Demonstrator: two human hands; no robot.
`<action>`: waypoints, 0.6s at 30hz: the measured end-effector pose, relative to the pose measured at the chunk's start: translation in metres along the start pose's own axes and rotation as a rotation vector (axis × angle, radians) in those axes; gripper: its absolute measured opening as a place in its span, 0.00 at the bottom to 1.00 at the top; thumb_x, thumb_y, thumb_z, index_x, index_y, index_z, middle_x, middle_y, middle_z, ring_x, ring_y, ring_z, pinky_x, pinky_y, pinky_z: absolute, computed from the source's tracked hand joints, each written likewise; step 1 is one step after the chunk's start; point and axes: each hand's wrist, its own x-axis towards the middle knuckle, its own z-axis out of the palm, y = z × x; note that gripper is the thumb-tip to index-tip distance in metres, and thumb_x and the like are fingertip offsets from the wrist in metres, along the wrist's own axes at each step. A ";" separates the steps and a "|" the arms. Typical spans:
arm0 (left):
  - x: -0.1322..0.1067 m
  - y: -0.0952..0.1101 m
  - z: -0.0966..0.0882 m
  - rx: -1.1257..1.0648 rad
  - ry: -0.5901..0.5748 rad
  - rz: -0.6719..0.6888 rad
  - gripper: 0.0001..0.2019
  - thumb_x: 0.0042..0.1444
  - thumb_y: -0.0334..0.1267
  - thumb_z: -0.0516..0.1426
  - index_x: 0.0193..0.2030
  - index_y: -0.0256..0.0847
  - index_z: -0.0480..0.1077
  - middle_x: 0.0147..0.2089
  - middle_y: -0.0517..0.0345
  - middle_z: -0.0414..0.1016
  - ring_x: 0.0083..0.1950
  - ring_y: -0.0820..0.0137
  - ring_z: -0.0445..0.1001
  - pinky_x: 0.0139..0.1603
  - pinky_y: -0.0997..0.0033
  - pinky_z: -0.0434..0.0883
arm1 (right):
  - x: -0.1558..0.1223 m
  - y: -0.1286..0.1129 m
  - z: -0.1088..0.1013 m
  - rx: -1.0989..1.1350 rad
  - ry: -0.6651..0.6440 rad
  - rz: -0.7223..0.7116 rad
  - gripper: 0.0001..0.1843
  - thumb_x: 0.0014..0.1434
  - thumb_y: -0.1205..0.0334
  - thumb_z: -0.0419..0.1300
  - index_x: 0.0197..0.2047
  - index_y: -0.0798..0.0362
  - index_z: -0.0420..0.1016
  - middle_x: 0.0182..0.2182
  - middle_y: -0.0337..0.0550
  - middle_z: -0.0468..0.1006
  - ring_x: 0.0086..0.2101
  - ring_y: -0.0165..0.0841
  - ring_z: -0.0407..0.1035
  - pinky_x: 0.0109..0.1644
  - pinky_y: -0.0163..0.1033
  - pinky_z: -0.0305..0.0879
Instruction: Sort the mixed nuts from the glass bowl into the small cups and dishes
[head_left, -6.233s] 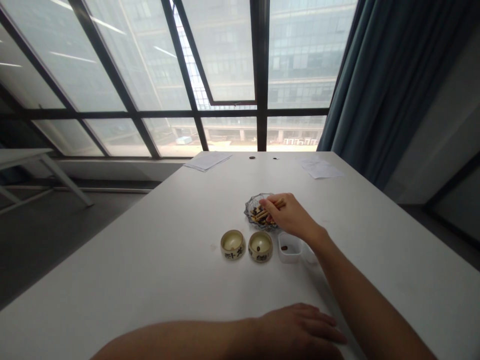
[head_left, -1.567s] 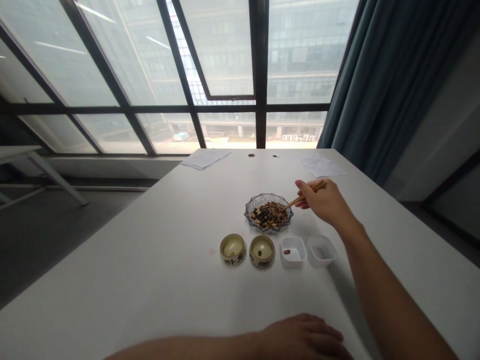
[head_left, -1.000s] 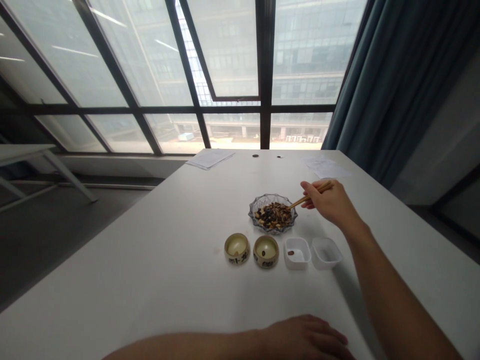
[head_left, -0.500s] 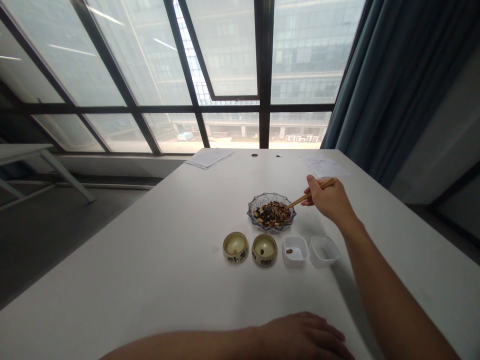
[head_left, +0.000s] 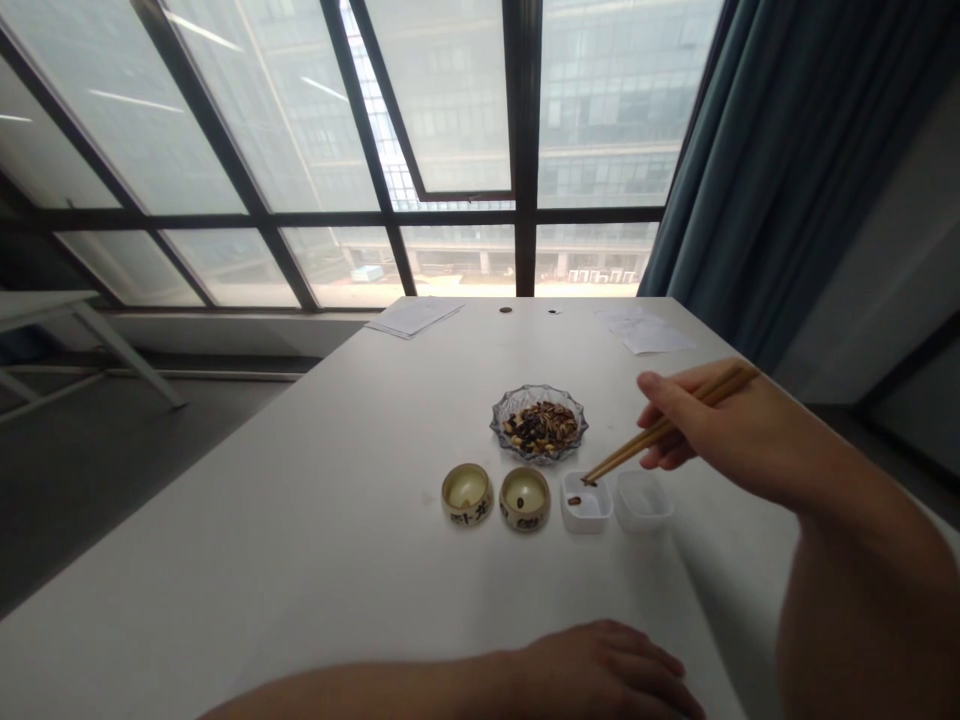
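Note:
My right hand (head_left: 694,415) is closed round a pair of wooden chopsticks (head_left: 637,440). Their tips pinch a small dark seed (head_left: 589,483) over the white square dish (head_left: 587,522), where another brown seed (head_left: 574,501) lies. Behind the dish is a scalloped glass bowl (head_left: 499,425) of mixed seeds and nuts. Two pale green cups with dark characters stand to the left: the left cup (head_left: 468,508) holds one light piece, the right cup (head_left: 526,515) one dark seed. My left hand (head_left: 600,675) lies flat on the table with its fingers stretched out, holding nothing.
A clear square container (head_left: 643,515) stands just right of the white dish. Papers (head_left: 416,317) lie at the table's far left and another sheet (head_left: 646,330) at its far right. A small dark disc (head_left: 506,310) sits near the far edge of the white table (head_left: 300,520).
My right hand has drawn back and right from the glass bowl. The chopstick tips have moved from the seeds to the white dish, with a seed between them. My left hand stays put.

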 end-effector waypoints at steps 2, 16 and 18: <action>0.000 0.001 -0.001 0.015 -0.002 0.007 0.19 0.73 0.38 0.49 0.62 0.32 0.72 0.71 0.53 0.70 0.78 0.67 0.60 0.81 0.72 0.49 | -0.001 -0.001 0.002 0.009 -0.061 0.001 0.26 0.58 0.37 0.70 0.26 0.53 0.82 0.22 0.52 0.83 0.21 0.43 0.81 0.24 0.38 0.81; 0.000 0.003 -0.001 0.032 0.004 -0.002 0.18 0.73 0.40 0.49 0.62 0.36 0.72 0.72 0.55 0.69 0.78 0.68 0.58 0.81 0.73 0.49 | 0.031 0.016 0.014 -0.013 0.152 -0.135 0.26 0.61 0.37 0.67 0.31 0.54 0.82 0.29 0.50 0.86 0.24 0.41 0.82 0.25 0.37 0.80; -0.001 0.003 -0.001 0.029 0.006 -0.001 0.18 0.73 0.40 0.49 0.62 0.35 0.72 0.72 0.55 0.69 0.78 0.68 0.58 0.81 0.74 0.47 | 0.038 0.022 0.019 -0.012 0.119 -0.133 0.27 0.60 0.35 0.67 0.32 0.54 0.82 0.30 0.51 0.86 0.24 0.41 0.82 0.24 0.37 0.80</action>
